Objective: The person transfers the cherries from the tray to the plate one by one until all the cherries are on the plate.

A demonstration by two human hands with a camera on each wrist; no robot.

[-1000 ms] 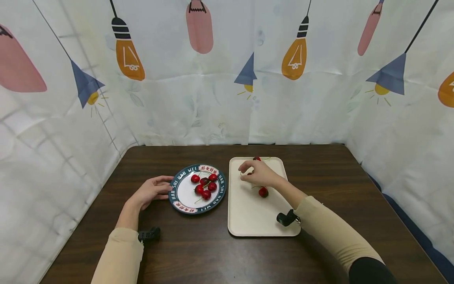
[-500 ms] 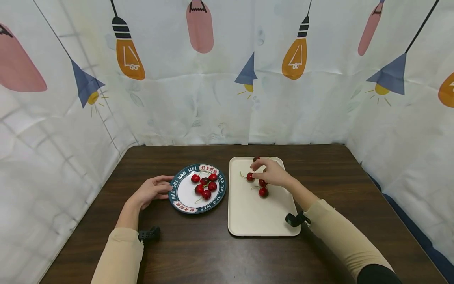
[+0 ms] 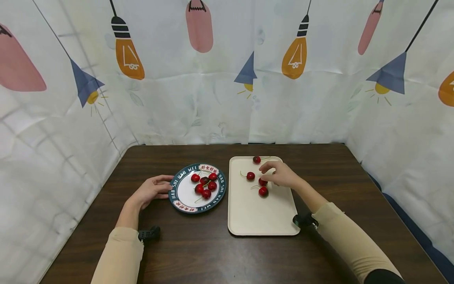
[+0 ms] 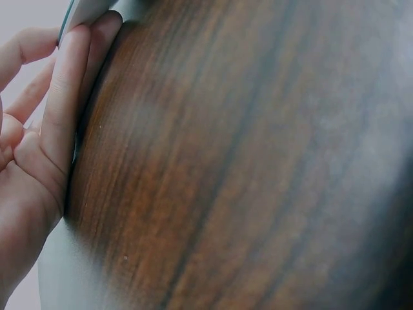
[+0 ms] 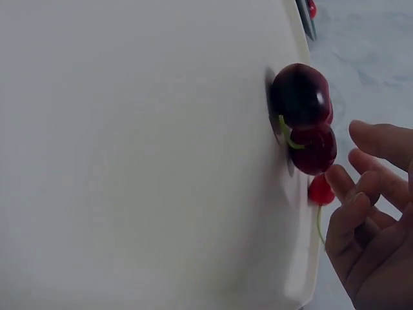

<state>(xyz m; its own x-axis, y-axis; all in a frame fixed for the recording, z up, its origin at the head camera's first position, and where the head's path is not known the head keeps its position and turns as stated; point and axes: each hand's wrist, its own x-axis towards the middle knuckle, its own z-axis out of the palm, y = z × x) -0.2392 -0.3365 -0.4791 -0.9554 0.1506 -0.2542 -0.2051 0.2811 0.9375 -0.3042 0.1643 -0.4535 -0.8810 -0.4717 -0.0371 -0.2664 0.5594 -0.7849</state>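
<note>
My left hand rests on the table with fairly straight fingers against the left rim of a round plate with a blue lettered border. Several red cherries lie together on its white middle. In the left wrist view, the fingertips meet the plate's edge. Over the cream tray, my right hand hovers with loosely bent fingers and thumb apart. Its fingertips are right at a cherry, partly covered by the hand. A dark cherry with a green stem sits against that one.
Two more cherries lie on the tray, one cherry left of my right hand and another cherry near the far edge. The brown wooden table ends at a white patterned curtain behind.
My right hand has shifted right across the tray, uncovering the cherry on the left and then the one at the far edge. My left hand and the plate have stayed still.
</note>
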